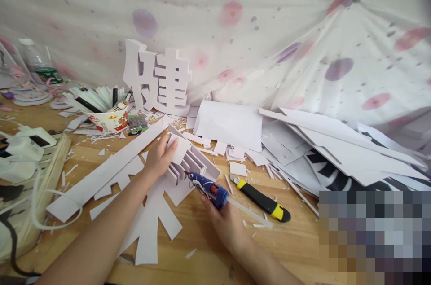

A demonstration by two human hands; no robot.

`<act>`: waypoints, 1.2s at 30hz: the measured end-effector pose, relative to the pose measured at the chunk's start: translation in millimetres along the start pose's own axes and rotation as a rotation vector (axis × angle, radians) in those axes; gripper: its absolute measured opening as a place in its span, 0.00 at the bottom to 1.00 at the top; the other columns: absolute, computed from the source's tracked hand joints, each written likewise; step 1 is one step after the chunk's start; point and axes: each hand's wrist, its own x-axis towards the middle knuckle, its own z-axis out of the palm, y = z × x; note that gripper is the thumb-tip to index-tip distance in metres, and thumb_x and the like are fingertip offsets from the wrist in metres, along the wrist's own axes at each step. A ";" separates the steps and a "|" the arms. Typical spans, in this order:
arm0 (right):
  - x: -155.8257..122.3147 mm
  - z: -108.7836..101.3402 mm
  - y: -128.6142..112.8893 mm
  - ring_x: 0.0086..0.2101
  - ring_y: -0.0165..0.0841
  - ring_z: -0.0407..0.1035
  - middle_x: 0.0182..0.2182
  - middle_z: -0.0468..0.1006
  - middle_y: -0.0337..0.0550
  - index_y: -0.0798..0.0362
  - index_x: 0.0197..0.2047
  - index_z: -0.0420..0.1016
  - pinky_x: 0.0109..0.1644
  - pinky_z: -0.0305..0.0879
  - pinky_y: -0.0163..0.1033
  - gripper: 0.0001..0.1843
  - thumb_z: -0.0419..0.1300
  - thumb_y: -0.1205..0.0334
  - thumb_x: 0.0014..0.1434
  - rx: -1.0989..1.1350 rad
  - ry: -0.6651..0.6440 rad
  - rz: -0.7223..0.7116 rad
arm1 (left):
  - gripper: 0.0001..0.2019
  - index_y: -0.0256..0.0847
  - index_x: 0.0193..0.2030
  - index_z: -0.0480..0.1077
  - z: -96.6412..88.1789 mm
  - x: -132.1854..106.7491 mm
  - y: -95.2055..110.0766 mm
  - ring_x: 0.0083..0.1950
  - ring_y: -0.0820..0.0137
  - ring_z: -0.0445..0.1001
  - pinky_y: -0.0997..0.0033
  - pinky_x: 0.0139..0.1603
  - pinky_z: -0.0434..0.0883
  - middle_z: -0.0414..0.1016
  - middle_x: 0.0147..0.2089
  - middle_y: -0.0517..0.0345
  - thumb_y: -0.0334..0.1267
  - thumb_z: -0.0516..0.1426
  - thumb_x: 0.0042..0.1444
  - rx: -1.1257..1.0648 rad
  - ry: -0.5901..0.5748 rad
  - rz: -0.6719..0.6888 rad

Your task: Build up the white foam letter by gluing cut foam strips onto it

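My left hand (pixel 160 157) presses its fingers on a white foam-board piece with upright ribs (pixel 188 161) that lies on the wooden table (pixel 296 240). In my right hand (pixel 225 220) is a blue hot glue gun (pixel 210 190), fingers wrapped round its grip. Its nozzle points left at the ribbed piece's near edge, and a clear glue stick trails out of its back to the right. A flat white cut-out with spread arms (pixel 155 222) lies under and in front of the ribbed piece.
A yellow-and-black utility knife (pixel 262 200) lies right of the glue gun. A finished white block character (pixel 157 79) stands at the back. White sheets (pixel 336 150) are piled at the right. A paper cup of strips (pixel 109 120) and a long white strip (pixel 107 169) are at left, with cables.
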 end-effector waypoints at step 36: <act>-0.6 -1.5 -3.7 0.31 0.32 0.67 0.30 0.74 0.41 0.52 0.35 0.69 0.35 0.62 0.35 0.12 0.52 0.52 0.58 0.021 -0.018 -0.127 | 0.14 0.45 0.24 0.48 0.5 0.0 -0.2 0.25 0.70 0.61 0.73 0.26 0.57 0.54 0.21 0.66 0.48 0.45 0.56 0.009 0.001 0.007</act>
